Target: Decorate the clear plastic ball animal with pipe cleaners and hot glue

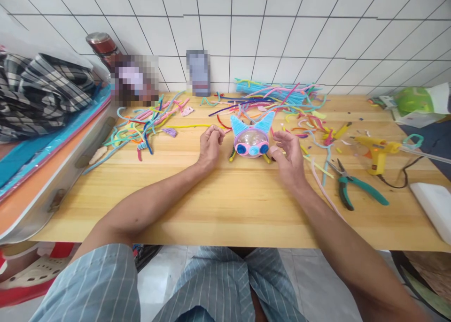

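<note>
A small craft figure (251,141) stands on the table between my hands. It has a clear dome, a pink-purple rim, light-blue pointed ears, and a pink band with two dark-blue discs and a light-blue one. Yellow feet show beneath it. My left hand (210,147), fingers curled in, rests just left of the figure, apart from it; I see nothing in its grip. To the right, my right hand (289,158) is open, its thumb close to the figure's side; whether it touches, I cannot tell. A yellow pipe cleaner (190,126) lies behind my left hand.
Loose pipe cleaners (144,127) lie at left, with a bundle of blue ones (282,93) at the back. Right are green-handled pliers (366,188), a yellow glue gun (377,150) with a cord, and a white box (431,204). A phone (198,73) leans on the tiled wall.
</note>
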### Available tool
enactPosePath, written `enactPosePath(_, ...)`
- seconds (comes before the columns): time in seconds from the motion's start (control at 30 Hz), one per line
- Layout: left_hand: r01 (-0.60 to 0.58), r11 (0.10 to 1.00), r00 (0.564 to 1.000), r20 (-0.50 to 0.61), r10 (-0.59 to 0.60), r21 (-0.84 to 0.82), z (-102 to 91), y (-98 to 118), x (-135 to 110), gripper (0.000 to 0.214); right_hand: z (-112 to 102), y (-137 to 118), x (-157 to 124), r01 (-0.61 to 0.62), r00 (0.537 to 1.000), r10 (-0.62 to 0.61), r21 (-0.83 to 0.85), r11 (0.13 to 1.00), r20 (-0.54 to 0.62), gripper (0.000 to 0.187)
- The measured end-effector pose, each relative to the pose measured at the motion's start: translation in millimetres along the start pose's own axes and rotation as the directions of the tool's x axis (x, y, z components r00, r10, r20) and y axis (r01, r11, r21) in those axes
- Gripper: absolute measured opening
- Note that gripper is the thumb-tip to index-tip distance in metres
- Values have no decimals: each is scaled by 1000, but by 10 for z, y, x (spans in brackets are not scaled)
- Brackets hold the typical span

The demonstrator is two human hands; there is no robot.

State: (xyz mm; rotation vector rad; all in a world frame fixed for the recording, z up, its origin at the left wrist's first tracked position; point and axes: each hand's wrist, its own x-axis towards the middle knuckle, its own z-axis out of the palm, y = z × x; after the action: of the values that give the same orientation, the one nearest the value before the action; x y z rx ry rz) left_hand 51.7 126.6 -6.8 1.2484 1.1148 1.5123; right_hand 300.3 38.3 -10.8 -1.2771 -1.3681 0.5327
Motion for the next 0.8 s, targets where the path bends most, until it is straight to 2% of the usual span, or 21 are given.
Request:
enactPosePath(0.13, 25, 999, 999, -38, -26, -28, -17, -42, 87, 29, 2, -10, 15, 2, 1000, -2, 30, 1000, 3, 57)
enactPosePath(0.27, 18, 999, 999, -42, -20, -26, -14, -60, 20, 22, 14, -1, 17, 0, 1000, 0, 66, 998, 5, 67)
enactPosePath(0.33, -21, 1000, 999, -27, 21, -5, -6, -59, -61, 35, 19, 9, 17, -5, 1000, 4, 71, 997, 9, 71)
enactPosePath(0.4, -54, 998, 998, 25, 53, 17, 2, -62, -152, 61, 24, 19, 15, -7, 1000, 5, 65, 998, 20, 73)
enactPosePath(0.5, -68, 996, 984, 170, 59, 49, 17, -80, -269, 101, 34, 35, 7, -3, 999, 1, 47, 999, 51, 73)
enactPosePath(0.57, -59, 995, 966, 255, 37, 78, 36, -91, -322, 118, 47, 49, -1, -4, 998, 2, 32, 999, 70, 72)
enactPosePath(0.67, -40, 997, 938, 346, 15, 65, 84, -90, -371, 126, 80, 73, -13, -15, 996, 12, 25, 1000, 85, 75)
enactPosePath(0.8, -25, 1000, 902, 432, 24, -3, 148, -70, -402, 123, 123, 87, -25, -44, 994, 43, 4, 999, 102, 80)
